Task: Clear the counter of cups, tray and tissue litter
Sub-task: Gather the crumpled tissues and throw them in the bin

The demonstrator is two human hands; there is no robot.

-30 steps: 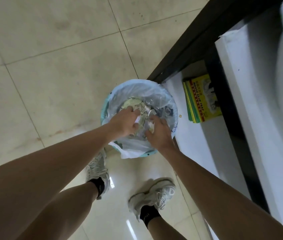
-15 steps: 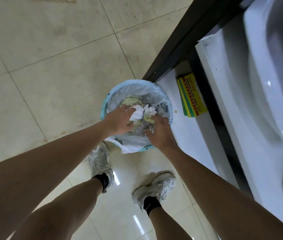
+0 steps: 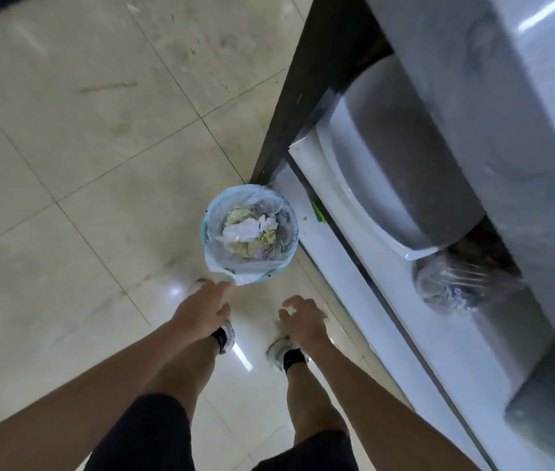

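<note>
I am standing over the small waste bin [image 3: 251, 232] and looking straight down at it. It is sitting on the tiled floor [image 3: 82, 147], just beside the dark end panel [image 3: 298, 86] of the counter unit on the right. A pale plastic liner [image 3: 221, 266] is folded over its rim, and inside I am seeing crumpled white tissue [image 3: 245, 229] lying on top of yellowish and greyish litter [image 3: 255, 244].

My left hand [image 3: 201, 309] is hovering near the bin's near edge, fingers spread loosely and holding nothing; the fingertips are close to the liner's hanging flap, though I cannot tell whether they are touching it. My right hand [image 3: 303, 322] is hanging a little nearer to me and to the right, fingers curled slightly but empty, well clear of the bin.

Below my hands my white trainers [image 3: 278, 351] with black socks are planted on the glossy floor.

To the right, the white shelf [image 3: 354, 283] under the counter is carrying a large white basin-like object [image 3: 388, 171] and, nearer, something wrapped in clear plastic [image 3: 456, 287]. A sliver of green and yellow packaging [image 3: 317, 212] is peeking out at the shelf's far end.
</note>
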